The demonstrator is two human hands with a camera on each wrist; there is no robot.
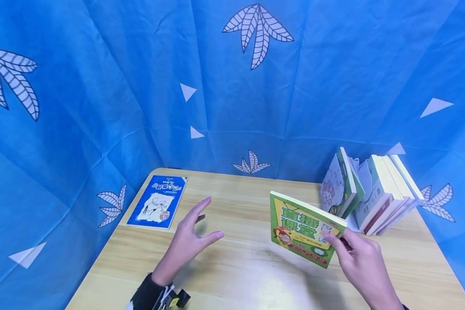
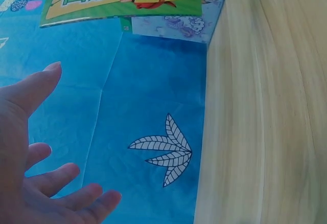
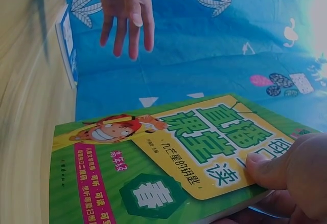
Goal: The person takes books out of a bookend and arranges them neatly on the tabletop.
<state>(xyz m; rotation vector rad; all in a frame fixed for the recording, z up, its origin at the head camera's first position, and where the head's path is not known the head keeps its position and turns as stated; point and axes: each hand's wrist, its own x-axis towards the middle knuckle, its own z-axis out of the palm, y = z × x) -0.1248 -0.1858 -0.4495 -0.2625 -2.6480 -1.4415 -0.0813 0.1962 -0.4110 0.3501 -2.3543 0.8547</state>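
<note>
My right hand (image 1: pixel 358 258) grips a green and yellow book (image 1: pixel 302 230) by its right edge, thumb across the front cover and the other fingers behind. The book is held up over the table, its cover facing me; the right wrist view shows the same book (image 3: pixel 153 168) with a cartoon face on it. To the left, my left hand (image 1: pixel 190 241) hovers over the table with thumb and fingers spread, holding nothing. Beyond it, a blue book (image 1: pixel 156 201) lies flat near the table's left edge.
At the right back of the wooden table (image 1: pixel 232 267), several books (image 1: pixel 387 193) stand upright in a row, with a green-edged book (image 1: pixel 339 185) leaning at the row's left end. A blue patterned curtain (image 1: pixel 232 86) hangs behind and beside the table.
</note>
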